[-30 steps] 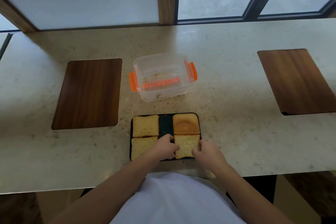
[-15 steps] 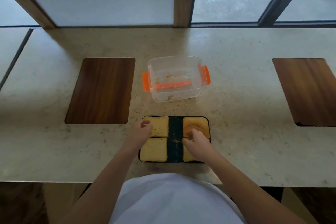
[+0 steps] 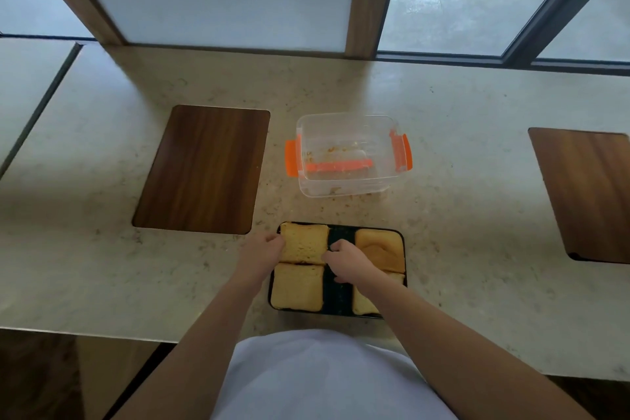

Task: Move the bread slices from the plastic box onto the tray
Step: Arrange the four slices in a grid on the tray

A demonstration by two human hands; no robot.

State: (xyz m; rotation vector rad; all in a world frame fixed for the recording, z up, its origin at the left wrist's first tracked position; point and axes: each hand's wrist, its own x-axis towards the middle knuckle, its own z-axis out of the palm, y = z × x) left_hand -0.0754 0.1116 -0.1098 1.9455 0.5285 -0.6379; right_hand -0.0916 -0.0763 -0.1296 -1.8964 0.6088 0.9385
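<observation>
A black tray (image 3: 341, 297) lies near the counter's front edge with several bread slices on it. The far-left slice (image 3: 302, 243) is gripped at its left edge by my left hand (image 3: 260, 254) and at its right edge by my right hand (image 3: 344, 259). A near-left slice (image 3: 297, 286) and a browner far-right slice (image 3: 380, 249) lie flat. My right forearm partly hides the near-right slice (image 3: 363, 303). The clear plastic box (image 3: 347, 155) with orange clips stands behind the tray and holds only crumbs.
Two dark wooden boards are set into the pale stone counter, one at the left (image 3: 204, 169) and one at the right (image 3: 586, 194). Crumbs lie in front of the box. Windows and a wooden post stand behind the counter.
Both hands have moved from the tray's near-right slice to the far-left slice, one on each side of it. The camera has tilted and shifted.
</observation>
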